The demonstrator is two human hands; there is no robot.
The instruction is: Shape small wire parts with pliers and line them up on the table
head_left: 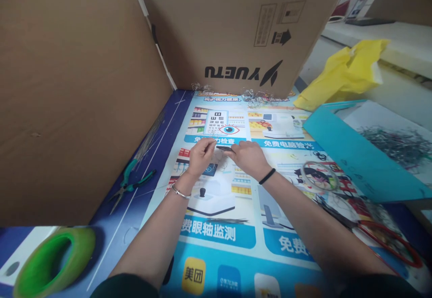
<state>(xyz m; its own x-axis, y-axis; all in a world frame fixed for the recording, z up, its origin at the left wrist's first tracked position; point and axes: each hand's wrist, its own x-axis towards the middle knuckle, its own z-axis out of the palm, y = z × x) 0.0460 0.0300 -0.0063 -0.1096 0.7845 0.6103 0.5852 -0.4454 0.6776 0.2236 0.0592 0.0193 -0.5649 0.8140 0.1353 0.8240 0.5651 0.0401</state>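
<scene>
My left hand (201, 155) is closed in a pinch over the printed sheet (221, 244); whatever lies between its fingertips is too small to make out. Just to its right, my right hand (250, 156) grips a narrow dark tool (223, 148) whose tip points at the left fingertips. The tool's kind does not show, as the fingers cover much of it. Faint thin wire loops hang below the hands. A short bundle of thin wires (229, 220) lies on the sheet nearer to me.
Cardboard walls stand at left (67, 86) and back (219, 19). Teal-handled pliers (125, 182), thin wires (150, 138) and a tape roll (86, 248) lie left. Right are red-handled scissors (354, 226), a wire coil (303, 174), a blue box (354, 172) with wire pieces and a yellow bag (344, 73).
</scene>
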